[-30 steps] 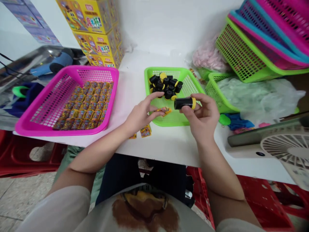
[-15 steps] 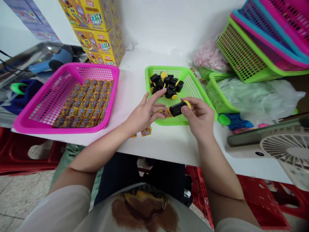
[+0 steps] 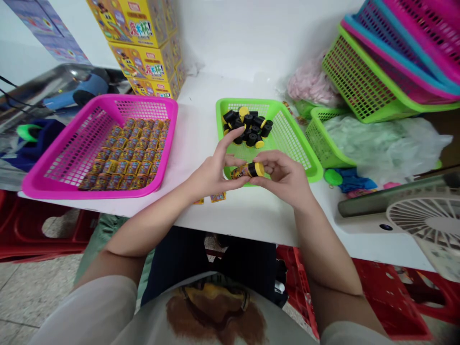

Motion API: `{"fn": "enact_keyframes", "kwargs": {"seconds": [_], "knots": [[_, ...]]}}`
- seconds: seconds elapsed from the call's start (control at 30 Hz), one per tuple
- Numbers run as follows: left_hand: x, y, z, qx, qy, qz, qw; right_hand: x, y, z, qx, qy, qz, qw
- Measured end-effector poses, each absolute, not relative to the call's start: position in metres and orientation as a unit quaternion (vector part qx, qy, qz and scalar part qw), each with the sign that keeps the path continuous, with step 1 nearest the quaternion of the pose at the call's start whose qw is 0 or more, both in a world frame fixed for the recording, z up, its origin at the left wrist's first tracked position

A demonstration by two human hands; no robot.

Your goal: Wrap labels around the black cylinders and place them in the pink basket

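Between my two hands, over the front rim of the green basket (image 3: 309, 165), lies a small black cup (image 3: 252, 169) with a yellow cap, on its side. A printed yellow-brown sleeve (image 3: 240, 171) covers much of its body. My left hand (image 3: 215, 170) pinches the sleeved end between thumb and fingers, its index finger raised. The fingers of my right hand (image 3: 283, 177) close on the capped end. Behind them, several bare black cups (image 3: 251, 127) with yellow caps lie heaped in the green basket. Flat printed sleeves (image 3: 217, 197) rest on the table below my left hand.
A pink basket (image 3: 171, 129) on the left holds rows of sleeved cups (image 3: 125, 153). Yellow cartons (image 3: 143, 57) are stacked behind it. On the right are stacked baskets (image 3: 373, 76), plastic bags (image 3: 388, 139) and a white fan (image 3: 431, 220).
The sleeve has gone further over the black cup, covering much more of it. My right hand has moved left, close against my left hand.
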State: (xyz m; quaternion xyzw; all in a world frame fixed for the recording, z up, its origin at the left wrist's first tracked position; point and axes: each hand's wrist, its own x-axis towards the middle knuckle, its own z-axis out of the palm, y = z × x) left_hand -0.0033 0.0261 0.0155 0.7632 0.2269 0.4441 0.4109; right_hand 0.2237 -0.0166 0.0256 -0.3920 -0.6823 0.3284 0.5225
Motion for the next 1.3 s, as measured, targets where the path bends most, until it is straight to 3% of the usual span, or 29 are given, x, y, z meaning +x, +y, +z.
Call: {"fn": "enact_keyframes", "kwargs": {"seconds": [0.27,0.37,0.5,0.63,0.7,0.83,1.0,1.3], "knots": [[-0.002,0.029,0.002,0.785,0.212,0.436,0.385,0.218,-0.022,0.024,-0.437,-0.621,0.379,0.529],[0.004,0.026,-0.004,0.794,0.217,0.441,0.358,0.212,-0.024,0.017,-0.493,-0.595,0.327,0.544],[0.010,0.018,-0.004,0.734,0.247,0.520,0.360,0.209,-0.024,0.011,-0.448,-0.666,0.175,0.570],[0.010,0.014,0.005,0.675,0.272,0.528,0.438,0.208,-0.024,0.010,-0.390,-0.790,-0.018,0.473],[0.009,0.016,0.008,0.663,0.252,0.510,0.486,0.205,-0.026,0.009,-0.379,-0.795,-0.083,0.467],[0.011,0.019,0.010,0.645,0.190,0.459,0.581,0.197,-0.032,0.007,-0.371,-0.776,-0.148,0.489],[0.011,0.013,0.011,0.663,0.114,0.292,0.680,0.184,-0.041,0.001,-0.356,-0.781,-0.162,0.487],[0.009,0.004,0.010,0.730,0.186,0.401,0.521,0.169,-0.045,-0.006,-0.388,-0.760,-0.221,0.473]]}}
